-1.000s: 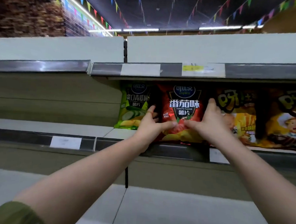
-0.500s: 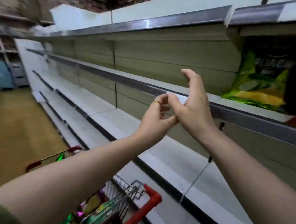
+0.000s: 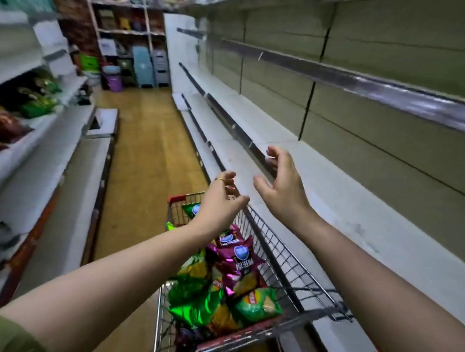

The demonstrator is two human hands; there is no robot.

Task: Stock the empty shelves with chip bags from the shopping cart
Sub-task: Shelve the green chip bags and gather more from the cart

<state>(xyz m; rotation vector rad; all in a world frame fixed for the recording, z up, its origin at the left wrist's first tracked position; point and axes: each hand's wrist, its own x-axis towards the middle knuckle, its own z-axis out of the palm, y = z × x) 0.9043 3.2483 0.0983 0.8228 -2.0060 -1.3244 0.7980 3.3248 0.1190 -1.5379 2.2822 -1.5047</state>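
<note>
Head view: my left hand (image 3: 219, 203) and right hand (image 3: 283, 185) hang empty, loosely open; chip bags (image 3: 234, 264) lie below them, piled in the shopping cart (image 3: 285, 259).

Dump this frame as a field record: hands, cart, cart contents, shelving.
left hand: holds nothing, fingers loosely curled, above the cart's far end
gold ring: on a left-hand finger
right hand: holds nothing, fingers relaxed
shopping cart: wire, red trim, alongside the right shelving
purple chip bag: on top of the pile in the cart
green chip bags: around and below it
right shelving: white tiers
left shelving: blurred snack bags
</note>
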